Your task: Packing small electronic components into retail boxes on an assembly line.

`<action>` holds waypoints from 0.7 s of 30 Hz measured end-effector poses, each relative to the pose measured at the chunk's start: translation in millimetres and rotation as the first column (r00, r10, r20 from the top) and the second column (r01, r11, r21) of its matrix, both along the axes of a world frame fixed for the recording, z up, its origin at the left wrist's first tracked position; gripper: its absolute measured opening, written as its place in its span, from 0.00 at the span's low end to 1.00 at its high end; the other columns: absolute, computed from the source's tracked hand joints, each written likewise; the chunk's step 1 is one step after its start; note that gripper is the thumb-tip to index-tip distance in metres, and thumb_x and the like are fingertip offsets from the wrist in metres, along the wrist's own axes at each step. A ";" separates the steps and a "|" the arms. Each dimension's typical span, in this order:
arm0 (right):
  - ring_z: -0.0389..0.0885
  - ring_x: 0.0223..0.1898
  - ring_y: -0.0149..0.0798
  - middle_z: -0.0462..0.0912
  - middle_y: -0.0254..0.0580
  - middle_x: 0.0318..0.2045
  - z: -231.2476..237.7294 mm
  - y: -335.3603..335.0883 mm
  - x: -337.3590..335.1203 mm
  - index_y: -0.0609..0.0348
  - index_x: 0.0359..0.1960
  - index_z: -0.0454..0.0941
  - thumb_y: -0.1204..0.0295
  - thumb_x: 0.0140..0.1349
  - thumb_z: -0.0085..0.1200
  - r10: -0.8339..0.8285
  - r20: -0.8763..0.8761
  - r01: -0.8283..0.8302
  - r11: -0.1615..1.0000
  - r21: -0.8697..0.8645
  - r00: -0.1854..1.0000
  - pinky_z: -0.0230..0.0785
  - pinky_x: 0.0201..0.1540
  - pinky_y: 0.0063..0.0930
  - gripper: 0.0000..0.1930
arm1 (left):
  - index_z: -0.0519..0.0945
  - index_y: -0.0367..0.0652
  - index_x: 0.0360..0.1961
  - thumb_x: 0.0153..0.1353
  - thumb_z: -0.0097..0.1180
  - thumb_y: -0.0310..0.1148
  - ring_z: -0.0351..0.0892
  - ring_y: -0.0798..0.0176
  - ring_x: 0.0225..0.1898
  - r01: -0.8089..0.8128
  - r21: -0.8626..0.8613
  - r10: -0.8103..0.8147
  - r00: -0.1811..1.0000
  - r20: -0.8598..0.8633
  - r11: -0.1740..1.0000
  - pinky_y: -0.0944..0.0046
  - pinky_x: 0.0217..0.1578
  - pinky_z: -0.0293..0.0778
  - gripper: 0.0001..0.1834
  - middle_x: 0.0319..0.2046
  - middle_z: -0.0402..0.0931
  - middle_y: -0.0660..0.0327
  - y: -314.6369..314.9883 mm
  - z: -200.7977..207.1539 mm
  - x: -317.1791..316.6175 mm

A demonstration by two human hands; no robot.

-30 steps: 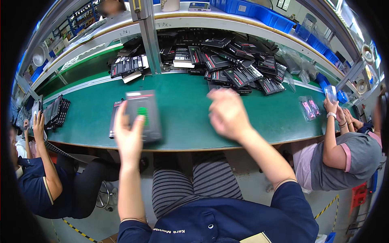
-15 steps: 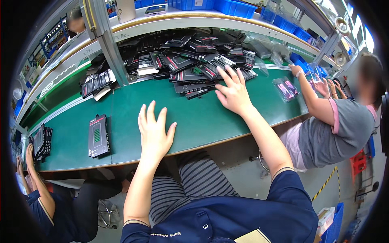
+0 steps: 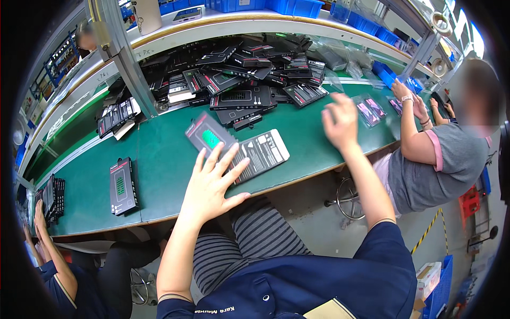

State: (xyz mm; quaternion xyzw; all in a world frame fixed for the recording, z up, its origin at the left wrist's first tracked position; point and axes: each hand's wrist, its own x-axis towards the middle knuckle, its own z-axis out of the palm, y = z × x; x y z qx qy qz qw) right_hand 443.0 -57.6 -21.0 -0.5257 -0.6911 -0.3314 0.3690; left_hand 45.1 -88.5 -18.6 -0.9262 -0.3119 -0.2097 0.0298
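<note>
My left hand [image 3: 215,183] has its fingers spread, with the fingertips over the near ends of two flat black boxes. One box [image 3: 203,129] is slightly blurred and shows a green panel. The other box [image 3: 270,150] lies slanted beside it and shows a printed side with white areas. Whether the fingertips press on them I cannot tell. To the right, my right hand [image 3: 341,123] is raised over the green table [image 3: 313,154], holding nothing, its fingers loosely bent and a little smeared. Beyond both hands lies a heap of similar black boxes [image 3: 241,98].
A single black box [image 3: 123,186] lies on the left, and a stack of boxes [image 3: 53,199] stands near another person's hands. Clear packs with pink contents [image 3: 370,111] lie by a co-worker [image 3: 425,138] at right. A metal post [image 3: 125,69] and a shelf [image 3: 212,26] border the heap.
Two boxes now lie in front of my left hand, where bare table was. My right hand has moved from the heap's edge to the right. The view has shifted slightly.
</note>
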 end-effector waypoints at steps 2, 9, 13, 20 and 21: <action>0.72 0.61 0.58 0.78 0.55 0.56 -26.2 5.9 89.2 0.60 0.47 0.80 0.65 0.61 0.57 -0.444 0.012 0.444 0.896 0.009 0.896 0.61 0.65 0.50 0.15 | 0.75 0.52 0.63 0.54 0.64 0.57 0.56 0.41 0.71 0.073 -0.057 -0.074 0.997 -0.008 0.996 0.40 0.71 0.48 0.37 0.69 0.61 0.51 3.2 -1.2 6.5; 0.74 0.61 0.50 0.77 0.48 0.59 -25.2 0.0 141.0 0.51 0.64 0.73 0.53 0.69 0.47 -0.539 0.048 0.463 0.671 -0.580 0.841 0.68 0.62 0.43 0.26 | 0.75 0.39 0.51 0.48 0.72 0.49 0.64 0.41 0.65 -0.053 -0.141 0.070 0.990 0.120 0.989 0.43 0.67 0.57 0.34 0.61 0.69 0.44 -3.7 -6.1 22.1; 0.71 0.63 0.51 0.72 0.46 0.64 -1.6 1.0 125.4 0.42 0.63 0.75 0.54 0.67 0.50 -0.517 0.116 0.453 0.594 -0.664 0.848 0.69 0.60 0.43 0.24 | 0.74 0.42 0.57 0.50 0.70 0.51 0.71 0.46 0.56 0.151 -0.155 -0.120 0.974 0.193 0.976 0.48 0.58 0.68 0.37 0.53 0.72 0.49 -12.6 7.8 10.5; 0.58 0.72 0.58 0.57 0.49 0.73 -27.5 24.7 178.7 0.37 0.70 0.64 0.48 0.71 0.42 -0.430 -0.015 0.267 0.588 -0.763 0.903 0.52 0.72 0.46 0.27 | 0.79 0.41 0.52 0.40 0.74 0.42 0.74 0.48 0.50 0.130 -0.319 -0.081 0.984 0.162 0.939 0.52 0.53 0.72 0.35 0.49 0.75 0.53 -21.3 24.9 -17.0; 0.58 0.71 0.58 0.56 0.50 0.74 -22.9 23.9 177.8 0.37 0.70 0.64 0.48 0.71 0.40 -0.441 -0.007 0.258 0.537 -0.803 0.897 0.53 0.72 0.46 0.28 | 0.78 0.40 0.53 0.41 0.73 0.41 0.74 0.48 0.51 0.077 -0.347 -0.032 0.991 0.133 0.935 0.52 0.55 0.72 0.36 0.51 0.75 0.52 -17.7 25.5 -20.9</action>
